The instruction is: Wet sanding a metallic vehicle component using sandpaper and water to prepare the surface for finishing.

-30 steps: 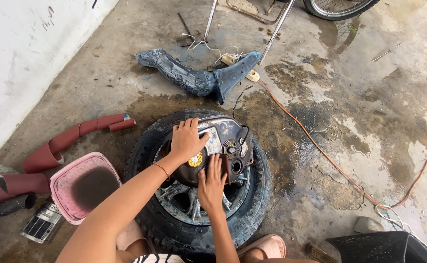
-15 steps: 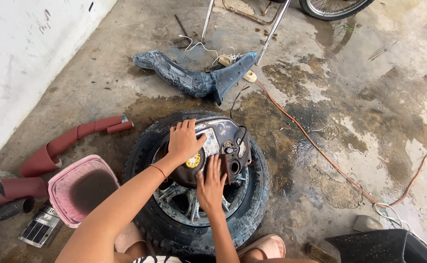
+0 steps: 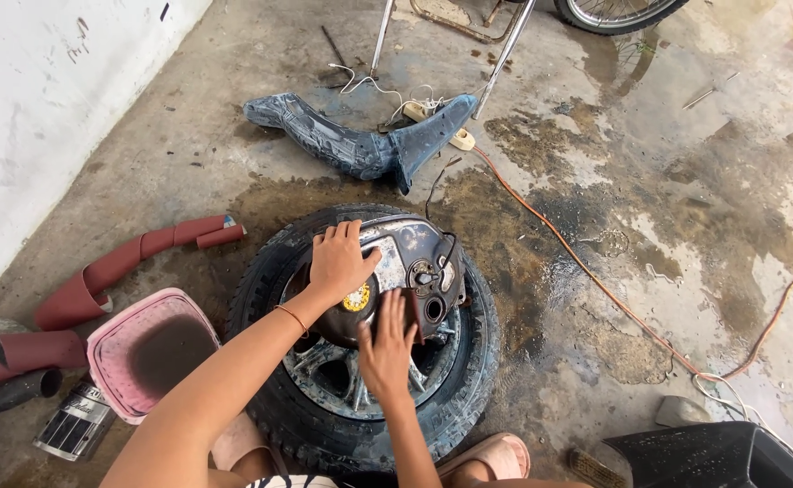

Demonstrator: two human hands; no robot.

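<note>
A wheel [image 3: 360,343] lies flat on the wet concrete floor [image 3: 595,181], tyre and cast spokes up, with a dark metal hub [image 3: 396,280] sitting on its middle. The person crouches over it, sandalled foot [image 3: 496,452] tucked against the tyre.

The left hand [image 3: 340,262] rests palm down on the top of the hub, fingers spread and curled over its rounded edge, gripping nothing. The right hand [image 3: 387,348] lies flat against the hub's near side, fingers together and pointing up, pressing rather than pinching.

To my eye this is a heavy, rigid lump: rubber over alloy, with a greasy, wet-looking metal centre. I would expect bare palms to slip on it. The tyre's knobbly tread or the spokes look like the surest places to take hold; the hub offers only smooth curves and a few sharp fittings.

To the left sits a pink tub [image 3: 148,352] with dark liquid, beside it a chrome part [image 3: 75,425] and red panels [image 3: 125,262]. Beyond the wheel lies a bluish panel [image 3: 360,140], and an orange cable [image 3: 595,280] trails off to the right.

Against the earlier pictures, little has shifted: both hands keep the same places on the hub, the right one perhaps a touch higher, and the wheel has not moved.
</note>
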